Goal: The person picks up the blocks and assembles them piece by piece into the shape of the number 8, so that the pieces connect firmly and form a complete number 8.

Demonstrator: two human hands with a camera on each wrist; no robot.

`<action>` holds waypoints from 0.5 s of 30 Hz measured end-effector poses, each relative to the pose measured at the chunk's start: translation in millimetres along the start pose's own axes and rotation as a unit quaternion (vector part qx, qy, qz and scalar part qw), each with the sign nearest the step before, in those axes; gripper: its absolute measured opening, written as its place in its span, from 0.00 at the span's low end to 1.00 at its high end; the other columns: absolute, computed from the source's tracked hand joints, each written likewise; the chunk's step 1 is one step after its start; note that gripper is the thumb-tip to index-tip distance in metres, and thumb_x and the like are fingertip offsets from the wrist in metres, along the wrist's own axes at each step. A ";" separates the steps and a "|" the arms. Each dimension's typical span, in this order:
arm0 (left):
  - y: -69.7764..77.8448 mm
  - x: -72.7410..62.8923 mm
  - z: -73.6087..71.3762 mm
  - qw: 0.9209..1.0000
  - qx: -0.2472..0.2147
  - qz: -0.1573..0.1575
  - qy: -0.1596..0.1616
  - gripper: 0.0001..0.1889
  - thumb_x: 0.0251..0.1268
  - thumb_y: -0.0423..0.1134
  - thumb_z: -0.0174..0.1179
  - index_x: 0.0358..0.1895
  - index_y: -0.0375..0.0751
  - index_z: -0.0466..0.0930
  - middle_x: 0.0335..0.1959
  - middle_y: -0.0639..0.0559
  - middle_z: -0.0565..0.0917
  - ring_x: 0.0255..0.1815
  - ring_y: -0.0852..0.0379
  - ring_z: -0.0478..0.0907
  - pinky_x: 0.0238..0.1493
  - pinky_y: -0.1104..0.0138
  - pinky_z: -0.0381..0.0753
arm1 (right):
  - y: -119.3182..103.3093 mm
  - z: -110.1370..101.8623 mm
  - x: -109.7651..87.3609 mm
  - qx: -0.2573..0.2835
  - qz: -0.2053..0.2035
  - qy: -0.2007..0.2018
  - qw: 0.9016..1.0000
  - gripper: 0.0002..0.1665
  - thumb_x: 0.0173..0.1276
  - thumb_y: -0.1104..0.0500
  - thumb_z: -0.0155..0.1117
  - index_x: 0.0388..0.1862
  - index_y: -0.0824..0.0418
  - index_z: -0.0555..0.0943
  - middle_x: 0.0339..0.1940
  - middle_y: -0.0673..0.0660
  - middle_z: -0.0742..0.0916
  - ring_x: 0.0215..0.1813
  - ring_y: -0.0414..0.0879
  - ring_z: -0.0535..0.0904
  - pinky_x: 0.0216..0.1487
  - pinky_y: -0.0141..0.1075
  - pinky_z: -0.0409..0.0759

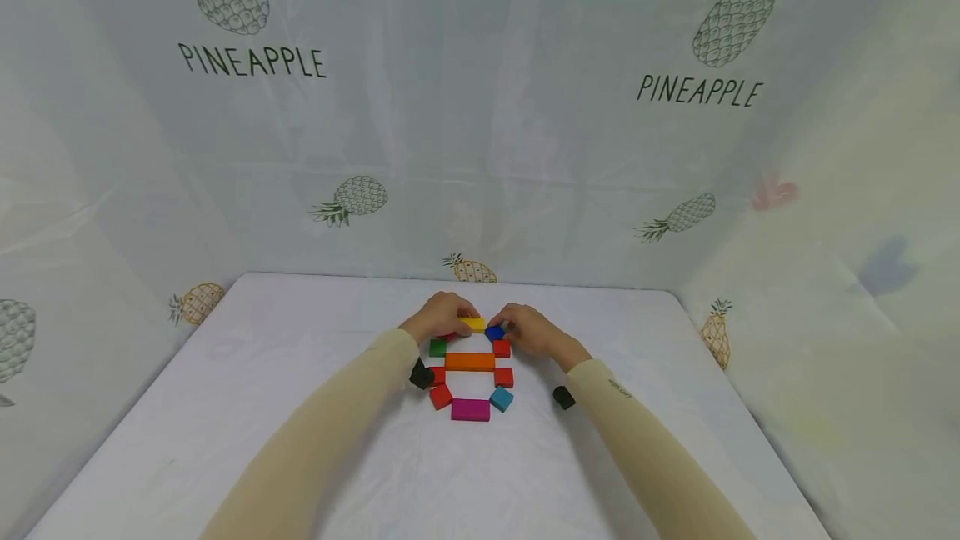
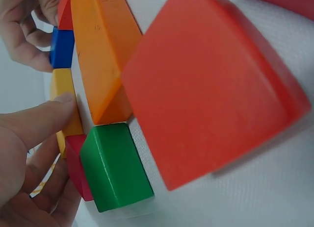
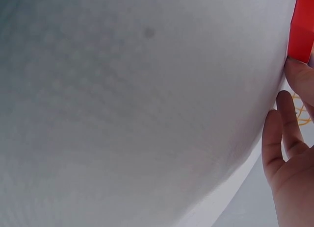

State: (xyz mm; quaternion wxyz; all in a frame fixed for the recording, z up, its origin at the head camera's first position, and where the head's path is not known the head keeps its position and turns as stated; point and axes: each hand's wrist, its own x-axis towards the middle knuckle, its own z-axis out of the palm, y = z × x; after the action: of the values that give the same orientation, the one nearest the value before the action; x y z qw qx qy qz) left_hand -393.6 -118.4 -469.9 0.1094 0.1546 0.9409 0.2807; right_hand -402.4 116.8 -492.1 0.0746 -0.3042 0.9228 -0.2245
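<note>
In the head view, blocks form a figure-eight-like outline on the white table. At its far edge my left hand [image 1: 442, 315] pinches the yellow block [image 1: 476, 324], thumb on the near side and fingers behind. To the right, my right hand [image 1: 531, 330] holds the small blue block [image 1: 494, 333] between its fingertips. A crimson block [image 2: 78, 167] and a green block [image 2: 117, 168] sit by my left fingers. The long orange block [image 1: 470, 362] crosses the middle. A red block [image 1: 502, 348] lies just below the blue one; in the right wrist view, a red block [image 3: 301, 32] touches my right thumb.
Nearer me are more red blocks [image 1: 441, 396], a light blue block [image 1: 502, 398] and a magenta block [image 1: 470, 410]. Small black objects [image 1: 564, 397] show beneath both wrists. A pineapple-print cloth [image 1: 480, 107] hangs behind the white table [image 1: 225, 407].
</note>
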 end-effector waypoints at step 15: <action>-0.3 -2.4 2.5 1.000 -0.004 -0.004 0.007 0.17 0.71 0.39 0.71 0.61 0.48 0.89 0.57 0.52 0.89 0.59 0.49 0.77 0.72 0.49 0.74 | -1.3 0.6 -2.3 0.023 0.011 0.004 1.000 0.19 0.77 0.67 0.67 0.63 0.53 0.86 0.61 0.54 0.86 0.66 0.52 0.80 0.70 0.48 0.79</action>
State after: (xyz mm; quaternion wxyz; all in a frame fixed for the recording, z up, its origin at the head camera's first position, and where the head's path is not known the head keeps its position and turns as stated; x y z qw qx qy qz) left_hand -390.7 -118.3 -471.9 0.1048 0.1479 0.9411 0.2854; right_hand -399.7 117.0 -492.0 0.0805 -0.2918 0.9208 -0.2459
